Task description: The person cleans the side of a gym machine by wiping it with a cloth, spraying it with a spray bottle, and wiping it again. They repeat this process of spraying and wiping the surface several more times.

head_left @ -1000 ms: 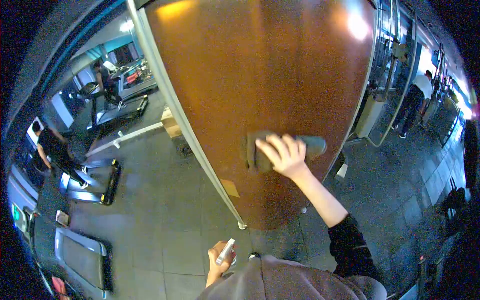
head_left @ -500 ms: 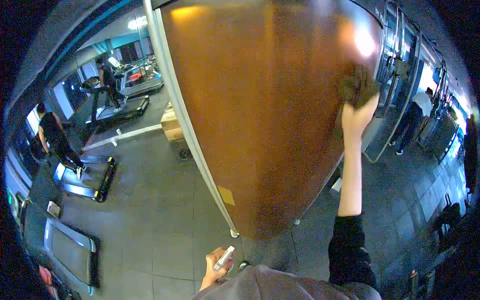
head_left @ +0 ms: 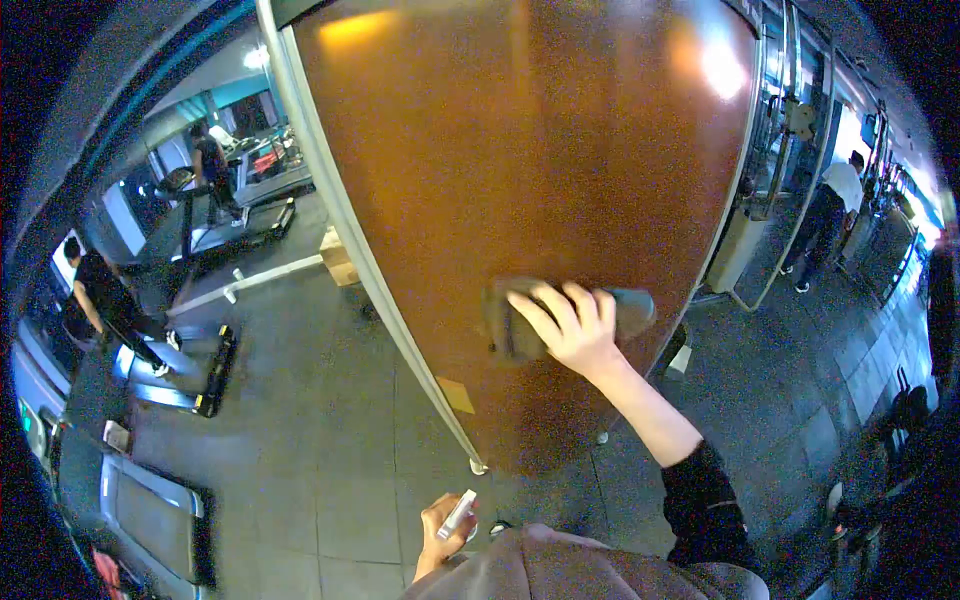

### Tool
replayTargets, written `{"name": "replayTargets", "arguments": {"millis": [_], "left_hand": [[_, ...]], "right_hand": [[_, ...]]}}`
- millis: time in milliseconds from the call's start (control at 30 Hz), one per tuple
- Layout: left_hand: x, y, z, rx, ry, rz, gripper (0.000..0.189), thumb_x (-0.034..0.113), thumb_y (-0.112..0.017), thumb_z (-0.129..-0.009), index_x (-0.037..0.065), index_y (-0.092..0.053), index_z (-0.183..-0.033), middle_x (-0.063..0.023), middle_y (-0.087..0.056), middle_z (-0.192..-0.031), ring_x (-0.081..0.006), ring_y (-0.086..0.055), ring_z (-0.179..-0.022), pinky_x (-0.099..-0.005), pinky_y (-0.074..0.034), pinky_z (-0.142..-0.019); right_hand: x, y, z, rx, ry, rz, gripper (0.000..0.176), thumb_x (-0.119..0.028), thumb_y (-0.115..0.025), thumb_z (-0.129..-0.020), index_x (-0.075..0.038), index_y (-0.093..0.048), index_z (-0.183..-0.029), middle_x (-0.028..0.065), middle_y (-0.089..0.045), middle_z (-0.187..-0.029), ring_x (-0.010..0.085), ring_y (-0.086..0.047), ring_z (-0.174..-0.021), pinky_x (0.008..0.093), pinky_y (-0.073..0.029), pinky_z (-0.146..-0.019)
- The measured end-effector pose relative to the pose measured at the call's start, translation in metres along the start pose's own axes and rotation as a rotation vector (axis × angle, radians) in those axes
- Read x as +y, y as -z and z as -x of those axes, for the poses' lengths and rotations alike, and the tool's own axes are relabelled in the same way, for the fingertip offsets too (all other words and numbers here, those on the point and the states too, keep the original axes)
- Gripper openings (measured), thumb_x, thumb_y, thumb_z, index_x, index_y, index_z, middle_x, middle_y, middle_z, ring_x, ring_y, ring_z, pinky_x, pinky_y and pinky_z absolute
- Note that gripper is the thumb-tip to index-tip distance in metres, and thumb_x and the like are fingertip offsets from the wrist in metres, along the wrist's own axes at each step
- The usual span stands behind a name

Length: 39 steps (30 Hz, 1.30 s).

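Note:
A tall, glossy brown panel point(head_left: 480, 180) in a pale metal frame stands straight in front of me. My right hand point(head_left: 578, 325) lies on its lower middle, fingers bent over a dark grey cloth point(head_left: 632, 312) that is pressed to the surface and blurred at its left side. Low down near my body, my left hand point(head_left: 441, 525) is closed around a small, slim white object point(head_left: 458, 514), which points up toward the panel's bottom corner. A yellowish patch point(head_left: 457, 394) sticks to the panel's lower left.
People are on treadmills at the left, one treadmill point(head_left: 180, 370) nearer than the other. Another treadmill point(head_left: 150, 515) lies at lower left. A wooden box point(head_left: 338, 258) sits behind the frame post point(head_left: 330, 190). At right, a person point(head_left: 825, 215) bends beside gym machines.
My right hand has moved the cloth from the panel's upper right edge down and left to its lower middle. My left hand stays low, holding the white object.

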<state>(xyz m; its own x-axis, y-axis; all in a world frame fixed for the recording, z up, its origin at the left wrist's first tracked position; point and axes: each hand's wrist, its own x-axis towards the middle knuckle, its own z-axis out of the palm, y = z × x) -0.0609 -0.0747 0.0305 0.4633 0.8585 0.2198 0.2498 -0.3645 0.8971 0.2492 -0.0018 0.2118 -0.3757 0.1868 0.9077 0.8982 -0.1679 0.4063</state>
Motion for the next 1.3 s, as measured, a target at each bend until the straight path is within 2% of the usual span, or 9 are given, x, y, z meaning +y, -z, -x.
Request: {"name": "replayTargets", "arguments": {"millis": [167,400,567,633,700,900,1000,1233,1300], "left_hand": [[0.015,0.003,-0.004,-0.003,-0.037,-0.065,0.021,0.007,-0.064,-0.06,0.003,-0.065,-0.081,-0.013,-0.06,-0.073,-0.0294,-0.059,-0.067,-0.0344,-0.048,-0.061],[0.018,0.004,-0.002,0.013,-0.004,-0.001,0.023,0.009,-0.065,-0.06,0.003,-0.065,-0.082,-0.012,-0.06,-0.074,-0.028,-0.059,-0.067,-0.0339,-0.047,-0.062],[0.008,0.002,0.001,-0.004,0.005,-0.056,0.023,0.008,-0.064,-0.061,0.004,-0.065,-0.083,-0.0114,-0.06,-0.074,-0.0272,-0.059,-0.067,-0.0337,-0.046,-0.063],[0.001,0.002,0.0,-0.006,-0.017,-0.056,0.023,0.008,-0.064,-0.061,0.004,-0.065,-0.083,-0.0115,-0.06,-0.073,-0.0274,-0.059,-0.067,-0.034,-0.046,-0.063],[-0.003,0.0,-0.001,-0.011,-0.039,-0.054,0.023,0.008,-0.064,-0.061,0.004,-0.065,-0.083,-0.0116,-0.06,-0.073,-0.0277,-0.059,-0.067,-0.0343,-0.046,-0.062],[-0.007,0.001,-0.001,-0.019,-0.045,-0.023,0.022,0.007,-0.064,-0.06,0.003,-0.065,-0.082,-0.0123,-0.06,-0.072,-0.0288,-0.058,-0.066,-0.0336,-0.047,-0.061],[-0.003,0.001,-0.006,-0.037,-0.155,-0.042,0.022,0.005,-0.064,-0.06,0.002,-0.065,-0.082,-0.0128,-0.061,-0.074,-0.0283,-0.058,-0.065,-0.033,-0.047,-0.061],[-0.005,0.0,-0.006,-0.067,-0.08,0.017,0.024,0.001,-0.062,-0.06,0.002,-0.065,-0.084,-0.0122,-0.062,-0.074,-0.0268,-0.059,-0.067,-0.0327,-0.047,-0.062],[-0.003,0.0,-0.003,-0.075,-0.085,-0.004,0.024,0.002,-0.062,-0.059,0.001,-0.065,-0.084,-0.012,-0.062,-0.075,-0.0265,-0.06,-0.067,-0.0326,-0.048,-0.063]], "right_hand": [[0.066,0.018,0.013,0.033,-0.224,-0.099,0.03,-0.016,-0.059,-0.073,-0.02,-0.063,-0.102,0.0024,-0.055,-0.1,0.0244,-0.05,-0.087,0.0399,-0.039,-0.073],[0.127,0.011,-0.095,0.417,-0.607,-0.131,0.061,-0.002,-0.068,-0.051,-0.009,-0.054,-0.11,0.0103,-0.054,-0.105,0.0322,-0.05,-0.1,0.04,-0.04,-0.087],[0.089,0.021,-0.129,0.269,-0.469,-0.038,0.068,-0.001,-0.072,-0.045,-0.018,-0.057,-0.109,0.0031,-0.053,-0.1,0.026,-0.051,-0.092,0.0363,-0.04,-0.075],[0.074,0.014,-0.122,0.253,-0.408,-0.042,0.061,0.001,-0.068,-0.05,-0.017,-0.06,-0.108,0.0035,-0.055,-0.1,0.0248,-0.052,-0.092,0.0358,-0.039,-0.077],[0.057,0.006,-0.11,0.176,-0.278,-0.029,0.044,-0.014,-0.061,-0.067,-0.023,-0.06,-0.11,0.0001,-0.054,-0.094,0.0219,-0.05,-0.081,0.0349,-0.038,-0.066],[-0.045,-0.009,-0.027,-0.094,0.311,-0.119,0.037,-0.023,-0.052,-0.075,-0.019,-0.06,-0.111,0.0002,-0.058,-0.101,0.016,-0.052,-0.081,0.0317,-0.04,-0.066],[-0.047,-0.005,0.017,-0.146,0.472,-0.172,0.038,-0.025,-0.052,-0.076,-0.019,-0.059,-0.113,-0.0002,-0.058,-0.104,0.0146,-0.054,-0.083,0.0295,-0.041,-0.068],[0.053,0.015,0.019,0.012,0.04,-0.09,0.029,-0.022,-0.059,-0.074,-0.031,-0.063,-0.102,-0.0038,-0.055,-0.096,0.0189,-0.05,-0.081,0.0374,-0.037,-0.067],[0.09,0.02,-0.014,0.143,-0.18,-0.071,0.037,-0.015,-0.063,-0.065,-0.017,-0.063,-0.103,0.0065,-0.056,-0.098,0.0274,-0.053,-0.089,0.0418,-0.04,-0.076]]}}
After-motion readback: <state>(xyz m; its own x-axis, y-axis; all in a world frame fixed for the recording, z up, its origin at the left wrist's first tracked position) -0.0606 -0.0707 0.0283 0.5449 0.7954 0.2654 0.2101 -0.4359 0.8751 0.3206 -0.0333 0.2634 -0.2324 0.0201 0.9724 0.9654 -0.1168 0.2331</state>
